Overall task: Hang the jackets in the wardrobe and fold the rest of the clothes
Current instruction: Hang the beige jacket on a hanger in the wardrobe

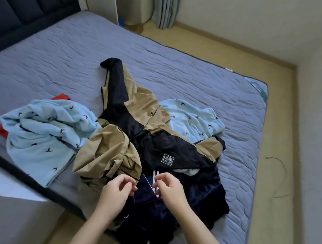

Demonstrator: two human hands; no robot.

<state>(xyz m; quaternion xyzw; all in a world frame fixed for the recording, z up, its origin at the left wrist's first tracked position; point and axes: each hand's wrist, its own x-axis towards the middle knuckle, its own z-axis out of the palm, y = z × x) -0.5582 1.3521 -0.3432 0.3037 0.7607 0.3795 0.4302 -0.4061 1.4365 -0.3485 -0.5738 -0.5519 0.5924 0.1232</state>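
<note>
**Both hands poised over the navy striped garment at the bed's near edge**

Two bare forearms reach in from the near edge and angle toward each other. The left hand [119,187] is turned palm inward, its fingers loosely curled and the thumb close to the forefinger, with nothing plainly held between them. The right hand [168,187] mirrors it just to the right, with narrow, half-curled fingers whose tips sit by the white stripes. I cannot tell whether they touch the cloth.

Under both hands lies a navy striped garment [197,196], crumpled and spilling over the near edge of the bed [162,66]. Overlapping it on the far and left side is a tan and black jacket [109,146]. It is spread out unfolded, with a square white patch on its black panel and one sleeve stretching away toward the far side.

To the left of the jacket, a pale blue bird-print garment [46,133] is bunched in a heap, with a red garment [0,128] showing from beneath it. A second pale blue bird-print piece [192,119] lies on the right, partly under the jacket.

The bed has a quilted grey-blue cover. A dark padded headboard [19,5] stands at the far left. On the wooden floor [275,135] to the right lies a thin cord [282,175]. A grey curtain [165,4] hangs at the far wall.
</note>
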